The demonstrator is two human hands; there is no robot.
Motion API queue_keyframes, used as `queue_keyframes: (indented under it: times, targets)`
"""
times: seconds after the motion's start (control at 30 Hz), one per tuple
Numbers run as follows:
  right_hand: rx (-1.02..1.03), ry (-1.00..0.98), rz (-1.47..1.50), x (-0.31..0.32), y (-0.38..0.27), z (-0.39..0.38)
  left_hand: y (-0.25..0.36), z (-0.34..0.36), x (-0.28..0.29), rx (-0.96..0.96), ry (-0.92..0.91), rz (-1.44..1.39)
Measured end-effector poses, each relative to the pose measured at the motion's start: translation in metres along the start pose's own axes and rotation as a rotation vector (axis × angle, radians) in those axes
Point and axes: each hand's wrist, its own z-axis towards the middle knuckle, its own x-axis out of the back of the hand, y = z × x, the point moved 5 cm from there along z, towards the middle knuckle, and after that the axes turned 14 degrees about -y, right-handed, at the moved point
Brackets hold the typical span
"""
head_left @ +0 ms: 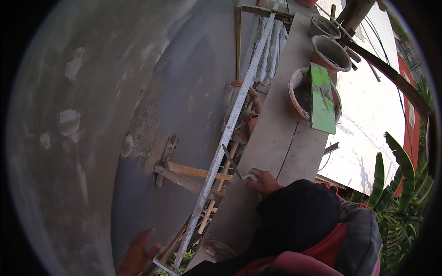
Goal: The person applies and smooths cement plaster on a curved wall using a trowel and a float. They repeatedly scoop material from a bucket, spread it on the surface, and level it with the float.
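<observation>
Low in the picture, my left hand (136, 254) is near the plastered wall (193, 92), its fingers apart and slightly blurred, with nothing seen in it. My right hand (264, 182) is closed round the pale, crusted handle of a trowel (232, 161), whose thin blade shows nearly edge-on and points up and left. Between the hands a long, pale metal straightedge (230, 124) runs slantwise along the gap beside the planks. Part of its length lies behind or beside the trowel's blade; whether they touch I cannot tell.
A plank walkway (267, 142) carries a mortar bucket (298, 101) with a green plastering float (323, 101) across its rim. More buckets (330, 51) stand beyond. Wooden brackets (184, 171) reach to the wall. A bright sheet roof (363, 124) and banana leaves (400, 158) lie to the right.
</observation>
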Motion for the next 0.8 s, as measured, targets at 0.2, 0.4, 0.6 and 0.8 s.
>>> queue_keyframes:
  times: [0.2, 0.4, 0.6, 0.8]
  targets:
    - [-0.003, 0.004, 0.038, -0.005, 0.0, 0.003, 0.008, -0.006, 0.007, 0.058, -0.002, -0.06]
    - [0.013, 0.02, 0.016, -0.004, 0.006, 0.003, 0.014, -0.007, 0.01, 0.081, -0.007, -0.052]
    - [0.032, 0.007, 0.035, -0.004, 0.003, 0.0, 0.015, -0.009, 0.011, 0.088, -0.012, -0.087]
    - [0.027, 0.027, 0.031, -0.001, 0.002, -0.001, 0.017, -0.009, 0.011, 0.071, -0.006, -0.063]
